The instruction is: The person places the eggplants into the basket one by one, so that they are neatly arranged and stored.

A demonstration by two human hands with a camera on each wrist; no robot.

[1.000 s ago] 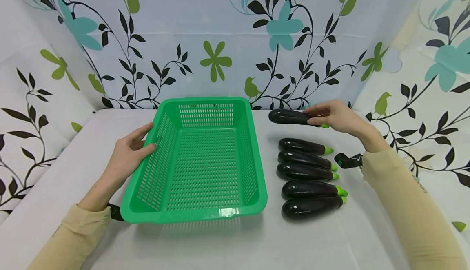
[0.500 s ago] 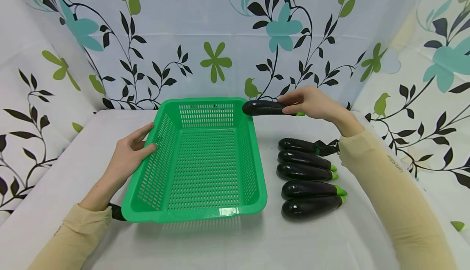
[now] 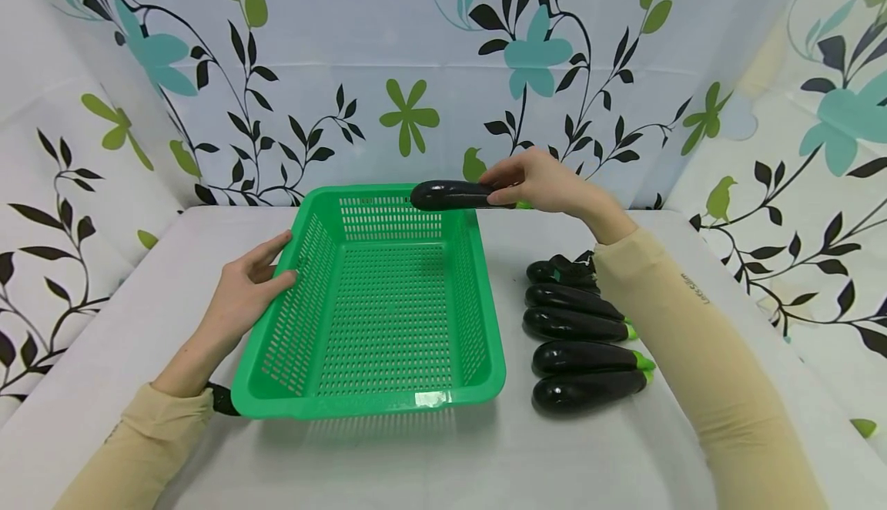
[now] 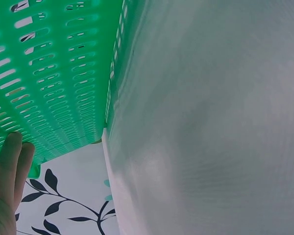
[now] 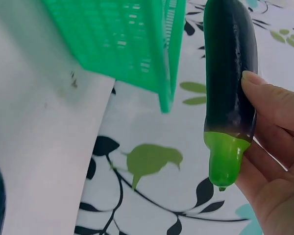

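In the head view, my right hand point(image 3: 543, 180) holds a glossy dark eggplant point(image 3: 446, 196) by its stem end, above the far right corner of a green plastic basket point(image 3: 360, 408). The right wrist view shows the thumb pressed on the side of the eggplant point(image 5: 230, 68), near its bright green cap. My left hand point(image 3: 239, 290) grips the basket's left rim, thumb over the top edge. Seen from the left wrist, its fingers point(image 4: 9, 171) lie against the slotted outer wall. The basket has nothing inside.
Several more eggplants point(image 3: 578, 325) lie in a column on the white tablecloth point(image 3: 582, 460), right of the basket, stems pointing right. The nearest-to-back one is partly covered by the black strap point(image 3: 574, 271) at my right wrist. A patterned curtain point(image 3: 416, 40) stands behind.
My right hand has carried the eggplant left and slightly upward, from above the row of eggplants to over the basket's far right corner. The left hand stays on the rim.
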